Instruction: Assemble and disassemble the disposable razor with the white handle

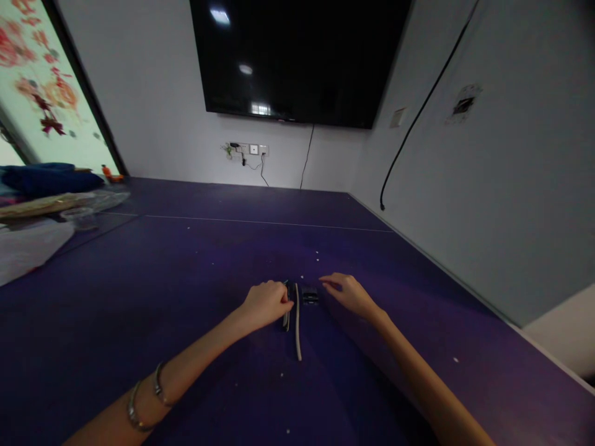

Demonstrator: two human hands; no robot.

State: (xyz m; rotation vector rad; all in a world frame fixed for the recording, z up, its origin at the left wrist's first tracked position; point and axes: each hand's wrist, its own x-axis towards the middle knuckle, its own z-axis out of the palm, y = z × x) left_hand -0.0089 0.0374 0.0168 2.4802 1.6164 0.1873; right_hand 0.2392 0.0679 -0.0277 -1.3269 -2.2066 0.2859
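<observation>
My left hand (268, 301) is closed round a small dark item with a pale strip (286, 319) that sticks out below the fingers. Its kind cannot be made out. Just right of it, a thin whitish cord-like strip (298, 328) lies lengthwise on the purple tabletop (223, 384). A small black rectangular piece (310, 295) rests beside the strip's upper end. My right hand (346, 293) hovers to the right of this black piece, fingers apart and holding nothing. Two metal bangles (134, 406) circle my left forearm.
Folded blue cloth (51, 179), a clear plastic cup (80, 218) and a white bag (32, 248) lie at the left. A large television (302, 56) hangs above wall sockets (253, 149). Along the right wall (511, 186) dangles a black cable (418, 114). White specks dot the surface.
</observation>
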